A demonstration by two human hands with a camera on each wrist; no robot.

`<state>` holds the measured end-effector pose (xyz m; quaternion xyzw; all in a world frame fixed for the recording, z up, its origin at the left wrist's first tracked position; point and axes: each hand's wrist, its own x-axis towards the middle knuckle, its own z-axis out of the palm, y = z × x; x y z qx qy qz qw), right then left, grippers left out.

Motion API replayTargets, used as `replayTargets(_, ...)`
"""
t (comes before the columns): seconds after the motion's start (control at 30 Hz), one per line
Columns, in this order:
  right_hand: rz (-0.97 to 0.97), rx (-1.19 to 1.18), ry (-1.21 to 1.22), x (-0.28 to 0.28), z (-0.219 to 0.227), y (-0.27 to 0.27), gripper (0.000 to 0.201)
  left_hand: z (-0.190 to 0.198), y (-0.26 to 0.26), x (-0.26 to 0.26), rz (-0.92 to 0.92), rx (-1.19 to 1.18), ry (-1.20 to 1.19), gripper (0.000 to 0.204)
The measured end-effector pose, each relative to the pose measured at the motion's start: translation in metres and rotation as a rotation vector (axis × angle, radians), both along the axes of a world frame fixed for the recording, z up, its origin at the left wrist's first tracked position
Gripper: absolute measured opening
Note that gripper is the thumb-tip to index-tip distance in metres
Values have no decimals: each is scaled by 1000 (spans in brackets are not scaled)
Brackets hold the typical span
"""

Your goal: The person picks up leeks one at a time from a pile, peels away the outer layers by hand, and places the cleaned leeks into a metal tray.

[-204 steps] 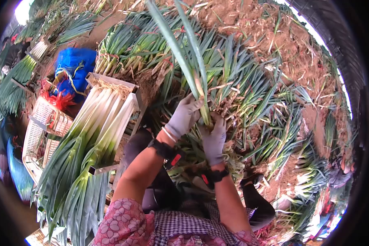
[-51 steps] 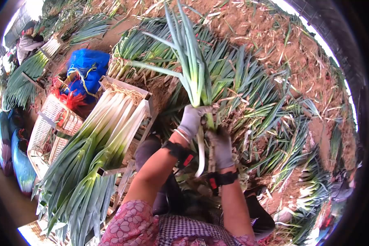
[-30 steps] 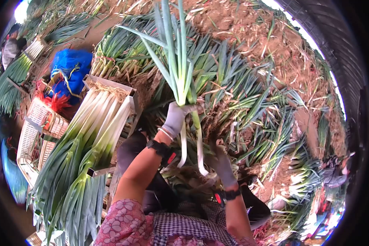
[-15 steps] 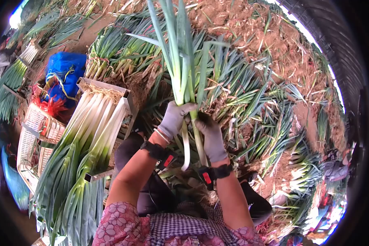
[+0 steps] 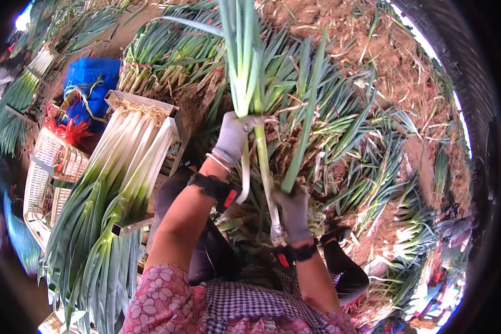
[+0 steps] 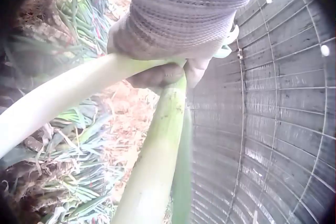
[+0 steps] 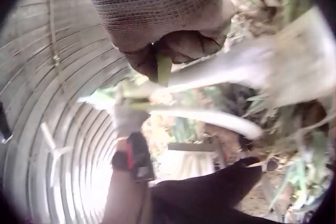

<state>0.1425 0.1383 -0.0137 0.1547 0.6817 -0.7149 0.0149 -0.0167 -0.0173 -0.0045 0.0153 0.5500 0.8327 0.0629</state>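
Observation:
My gloved left hand (image 5: 232,136) grips two leeks just below their leaves, which point away from me. One leek (image 5: 264,167) runs down to its roots beside my right hand; the second, whiter leek (image 5: 245,172) hangs along my left wrist. In the left wrist view both pale stems, one leek (image 6: 149,161) nearer the middle, come out from under the curled glove. My gloved right hand (image 5: 294,211) pinches the lower end of a long green leaf (image 5: 308,117), which stands apart from the stems. The right wrist view shows that leaf's end (image 7: 164,69) between thumb and fingers.
At my left, a metal-framed rack (image 5: 133,227) holds a pile of cleaned leeks (image 5: 117,167). Beyond it are a white plastic basket (image 5: 42,186) and a blue mesh bag (image 5: 92,83). Uncleaned leeks (image 5: 339,128) cover the ground ahead and to my right.
Earlier I held one leek; now my left hand holds two. Over the last half second my right hand has drawn down from beside the left hand, pulling a leaf away from the stem.

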Motion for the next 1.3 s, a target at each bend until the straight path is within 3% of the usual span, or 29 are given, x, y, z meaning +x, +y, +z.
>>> replayTargets(0.07,74,119,-116,35,-11,37,30,1,-8,-4,-2,29,-46,19)
replayTargets(0.13,278,482,-221,61,-49,75,34,-3,-9,-2,15,20,-7,19)
replayTargets(0.17,270,482,-223,59,-47,76,34,0,-6,0,7,21,-6,19)
replayTargets(0.23,33,845,2,38,-31,75,42,11,1,10,-17,111,-11,15)
replayTargets(0.27,54,919,118,17,-5,59,44,14,7,15,-30,110,-16,15)
replayTargets(0.37,40,816,532,-41,32,0,40,15,14,20,-121,29,-49,17)
replayTargets(0.4,10,749,451,-54,29,-11,41,17,14,23,-138,79,-20,18)
replayTargets(0.47,3,127,304,-67,21,-18,34,16,10,21,-178,138,-2,21)
replayTargets(0.5,13,130,305,-67,19,-21,34,16,8,18,-170,142,0,21)
replayTargets(0.57,195,1140,723,-54,18,-28,28,17,6,17,-162,23,-20,21)
replayTargets(0.6,236,1156,761,-45,15,-34,27,18,5,16,-162,22,-23,21)
replayTargets(0.67,63,989,798,-52,14,-28,26,21,6,14,-157,61,-59,21)
replayTargets(0.7,70,990,792,-56,15,-27,26,24,10,16,-106,60,-28,19)
replayTargets(0.77,-147,797,550,-62,21,-26,26,26,12,23,-110,35,-34,18)
replayTargets(0.87,-74,915,478,-54,24,-26,29,23,10,23,-104,-11,-54,18)
replayTargets(0.9,6,1010,668,-52,18,-21,27,23,8,22,-54,-37,-11,19)
replayTargets(1.0,-52,796,494,-52,17,-23,20,16,10,18,10,-46,41,21)
replayTargets(1.07,6,827,484,-50,17,-16,17,15,10,14,71,-53,69,22)
replayTargets(1.1,45,315,399,-40,27,-19,16,23,6,15,88,27,65,24)
replayTargets(1.13,84,-191,296,-30,32,-21,15,19,-1,7,137,-65,62,32)
replayTargets(1.17,64,-582,310,-19,31,-20,13,21,-4,3,187,-16,38,30)
replayTargets(1.2,166,-412,290,1,18,6,18,24,-8,0,236,32,16,29)
replayTargets(1.27,-19,-297,-108,38,12,31,27,31,-18,-2,262,16,-24,24)
replayTargets(1.3,-19,-294,-110,45,0,36,27,31,-21,0,239,-3,-52,22)
